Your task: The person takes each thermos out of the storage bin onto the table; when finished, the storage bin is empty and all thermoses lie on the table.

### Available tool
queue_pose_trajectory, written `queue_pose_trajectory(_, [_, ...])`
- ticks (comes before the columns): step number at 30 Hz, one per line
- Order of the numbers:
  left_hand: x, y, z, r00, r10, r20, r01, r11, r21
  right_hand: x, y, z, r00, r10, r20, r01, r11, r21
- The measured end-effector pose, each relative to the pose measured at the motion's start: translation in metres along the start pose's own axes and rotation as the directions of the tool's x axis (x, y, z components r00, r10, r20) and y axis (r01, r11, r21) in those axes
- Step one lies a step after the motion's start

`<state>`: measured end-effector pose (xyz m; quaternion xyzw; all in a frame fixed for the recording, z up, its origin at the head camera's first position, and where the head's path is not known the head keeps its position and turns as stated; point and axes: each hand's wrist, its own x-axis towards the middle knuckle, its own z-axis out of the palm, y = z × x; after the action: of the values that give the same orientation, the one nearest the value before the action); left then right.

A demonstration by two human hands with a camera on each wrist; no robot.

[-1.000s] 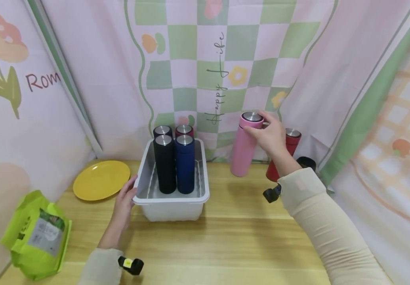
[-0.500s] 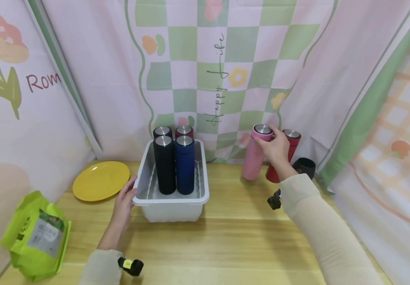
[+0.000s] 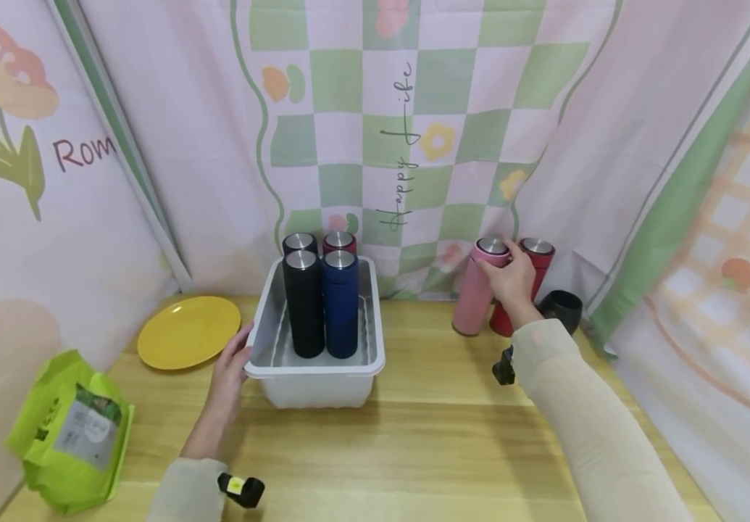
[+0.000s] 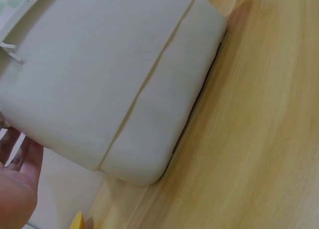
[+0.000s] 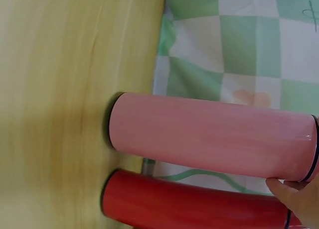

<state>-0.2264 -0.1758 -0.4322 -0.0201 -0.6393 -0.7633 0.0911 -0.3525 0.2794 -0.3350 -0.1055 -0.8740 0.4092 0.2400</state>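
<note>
In the head view, the right hand (image 3: 511,283) pinches the smooth pink bottle (image 3: 472,301) near its brushed-metal cap, thumb on one side and fingers on the other. The slim cylinder is upright on the pale wood-grained desk (image 3: 440,435), just beside a glossy red bottle (image 3: 540,272). A rounded black cup (image 3: 562,308) sits at the far side of that. The left hand (image 3: 227,366) rests against the left side of a light plastic tub (image 3: 312,371), its fingers fairly straight by the rim. Inside stand a matte black bottle (image 3: 306,312), a navy bottle (image 3: 342,312) and two more behind. To the left lie a shiny yellow plate (image 3: 188,333) and a crinkled green bag (image 3: 71,428).

In the left wrist view, the fingers meet the tub's smooth, round-cornered wall, crossed by a ridge.

In the right wrist view, the pink and red cylinders run parallel, close but apart, dark rings around their bases; a fingertip touches the pink bottle's upper end.
</note>
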Motion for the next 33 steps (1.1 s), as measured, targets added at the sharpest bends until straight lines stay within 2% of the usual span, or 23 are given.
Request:
queue_pose_trajectory(8, [-0.0038,-0.0046,0.0007,1.000,-0.001,-0.006,0.001,1.000,-0.016,0.0002,0.0121,0.0029,1.000,-0.019,-0.005,0.019,1.000,-0.022])
queue_pose_trajectory(21, [-0.0060,-0.0026,-0.0021,0.999,-0.009,-0.033,0.008,0.999,-0.031,0.0024,0.0080,0.0052,0.996,-0.046,0.076,0.051,0.996,-0.067])
queue_pose_trajectory(33, [-0.0003,-0.0029,0.0021,0.999,-0.002,-0.034,0.000,0.999,-0.039,0.0080,0.0111,0.0050,0.997,-0.038,0.066,0.044,0.996,-0.082])
